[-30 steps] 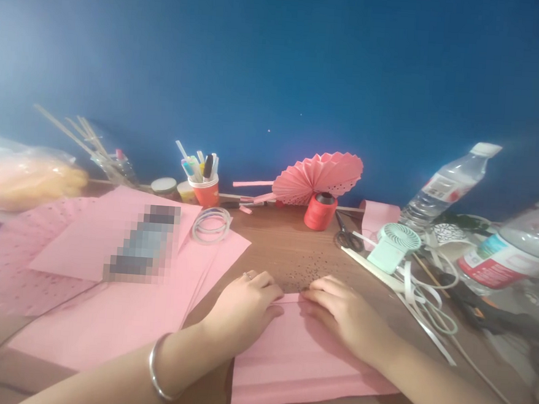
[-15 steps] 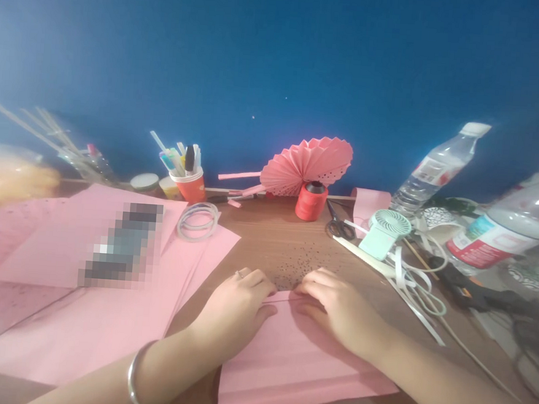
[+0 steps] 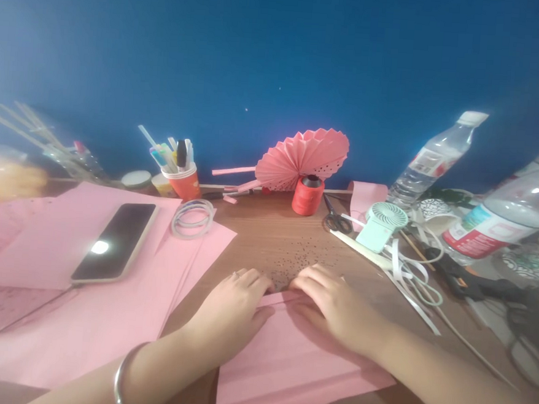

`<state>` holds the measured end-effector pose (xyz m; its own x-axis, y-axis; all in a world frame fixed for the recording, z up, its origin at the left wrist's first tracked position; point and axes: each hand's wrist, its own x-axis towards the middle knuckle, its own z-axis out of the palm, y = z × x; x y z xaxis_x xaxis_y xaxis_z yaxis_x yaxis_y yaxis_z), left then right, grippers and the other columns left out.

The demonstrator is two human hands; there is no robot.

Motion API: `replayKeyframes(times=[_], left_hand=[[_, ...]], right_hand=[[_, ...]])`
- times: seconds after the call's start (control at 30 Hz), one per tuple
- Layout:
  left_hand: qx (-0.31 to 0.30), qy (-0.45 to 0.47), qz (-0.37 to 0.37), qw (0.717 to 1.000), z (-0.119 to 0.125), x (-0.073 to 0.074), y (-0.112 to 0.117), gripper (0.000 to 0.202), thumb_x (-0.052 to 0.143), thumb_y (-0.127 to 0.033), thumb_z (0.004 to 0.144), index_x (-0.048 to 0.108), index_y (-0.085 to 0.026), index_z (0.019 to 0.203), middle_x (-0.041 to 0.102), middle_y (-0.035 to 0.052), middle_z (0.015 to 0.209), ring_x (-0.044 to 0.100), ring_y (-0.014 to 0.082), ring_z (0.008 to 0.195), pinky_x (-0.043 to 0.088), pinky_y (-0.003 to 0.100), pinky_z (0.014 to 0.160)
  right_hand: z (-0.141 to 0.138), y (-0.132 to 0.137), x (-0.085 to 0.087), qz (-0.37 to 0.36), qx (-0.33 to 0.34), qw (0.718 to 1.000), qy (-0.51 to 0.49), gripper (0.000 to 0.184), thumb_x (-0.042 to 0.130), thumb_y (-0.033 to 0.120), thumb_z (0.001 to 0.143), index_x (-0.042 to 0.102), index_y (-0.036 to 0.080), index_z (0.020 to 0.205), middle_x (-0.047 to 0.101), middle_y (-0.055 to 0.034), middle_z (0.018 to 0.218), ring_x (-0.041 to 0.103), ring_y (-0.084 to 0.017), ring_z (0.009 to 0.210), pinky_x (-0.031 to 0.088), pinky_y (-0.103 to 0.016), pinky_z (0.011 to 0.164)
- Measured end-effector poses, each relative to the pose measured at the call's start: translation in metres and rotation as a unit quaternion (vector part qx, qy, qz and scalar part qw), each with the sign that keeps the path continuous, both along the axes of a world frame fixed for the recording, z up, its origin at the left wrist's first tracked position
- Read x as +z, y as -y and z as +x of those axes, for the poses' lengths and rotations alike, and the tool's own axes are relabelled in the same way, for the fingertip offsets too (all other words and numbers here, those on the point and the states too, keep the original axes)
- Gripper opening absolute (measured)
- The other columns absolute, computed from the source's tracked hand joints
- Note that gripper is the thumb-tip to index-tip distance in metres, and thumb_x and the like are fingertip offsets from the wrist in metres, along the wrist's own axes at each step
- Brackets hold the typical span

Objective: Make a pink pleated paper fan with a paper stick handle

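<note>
A pink paper sheet (image 3: pixel 295 364) lies on the wooden table in front of me, with creases running across it. My left hand (image 3: pixel 234 310) and my right hand (image 3: pixel 331 305) rest side by side on its far edge. The fingers of both hands are curled and pinch a narrow fold of the paper at that edge. A silver bangle (image 3: pixel 121 379) circles my left wrist, and a ring shows on a left finger. Small dark specks (image 3: pixel 293 259) are scattered on the wood just beyond my fingertips.
Left: pink sheets (image 3: pixel 95 313), a phone (image 3: pixel 114 240), a clear tape ring (image 3: pixel 192 218). Back: an orange pen cup (image 3: pixel 181 177), a folded pink fan (image 3: pixel 304 158), a red thread spool (image 3: pixel 307 195), scissors (image 3: pixel 335 219). Right: a mint hand fan (image 3: pixel 381 222), white strips (image 3: pixel 412 279), two water bottles (image 3: pixel 434 158).
Both hands stay on the far edge of the pink sheet, with the fold slightly more raised. The view has drifted so everything sits a little further left and lower.
</note>
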<state>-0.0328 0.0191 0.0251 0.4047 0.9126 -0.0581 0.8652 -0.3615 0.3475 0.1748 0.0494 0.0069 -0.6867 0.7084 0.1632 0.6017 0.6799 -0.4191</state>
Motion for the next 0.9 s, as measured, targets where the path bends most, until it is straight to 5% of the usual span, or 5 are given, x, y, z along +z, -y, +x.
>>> replayKeyframes(times=[0.27,0.53,0.73,0.9], left_hand=[[0.017,0.024,-0.039,0.999,0.002,0.005,0.002,0.021,0.034,-0.027,0.087,0.052,-0.021,0.079,0.055,0.0002,0.075,0.051,0.017,0.07,0.036,0.029,0.064],[0.09,0.176,-0.152,0.969,0.002,0.016,-0.001,0.011,0.041,-0.02,0.081,0.051,-0.022,0.085,0.054,-0.0064,0.064,0.05,0.0109,0.06,0.037,0.022,0.058],[0.062,0.134,-0.131,0.98,0.002,0.015,-0.002,0.017,0.036,-0.024,0.085,0.053,-0.023,0.084,0.059,-0.0051,0.073,0.054,0.0118,0.068,0.04,0.023,0.062],[-0.028,0.019,-0.073,0.997,0.0,0.011,0.0,0.024,0.049,-0.033,0.082,0.051,-0.025,0.105,0.061,-0.0004,0.102,0.058,0.0193,0.089,0.043,0.031,0.074]], right_hand=[[0.001,0.0,0.001,0.043,0.042,0.998,-0.034,0.013,0.047,0.022,0.086,0.055,0.018,0.095,0.058,-0.0063,0.093,0.048,-0.02,0.09,0.037,-0.035,0.079],[0.002,0.0,0.006,0.064,0.078,0.994,-0.028,0.023,0.038,0.03,0.091,0.058,0.02,0.098,0.062,-0.0046,0.092,0.053,-0.016,0.084,0.035,-0.031,0.072],[0.004,-0.002,0.007,0.095,0.077,0.992,-0.013,0.026,0.04,0.033,0.09,0.058,0.022,0.106,0.062,-0.0042,0.086,0.051,-0.017,0.082,0.03,-0.031,0.071],[0.003,-0.003,0.005,0.13,0.076,0.988,0.033,0.026,0.039,0.029,0.091,0.058,0.023,0.109,0.059,-0.0032,0.079,0.048,-0.016,0.076,0.026,-0.03,0.066]])
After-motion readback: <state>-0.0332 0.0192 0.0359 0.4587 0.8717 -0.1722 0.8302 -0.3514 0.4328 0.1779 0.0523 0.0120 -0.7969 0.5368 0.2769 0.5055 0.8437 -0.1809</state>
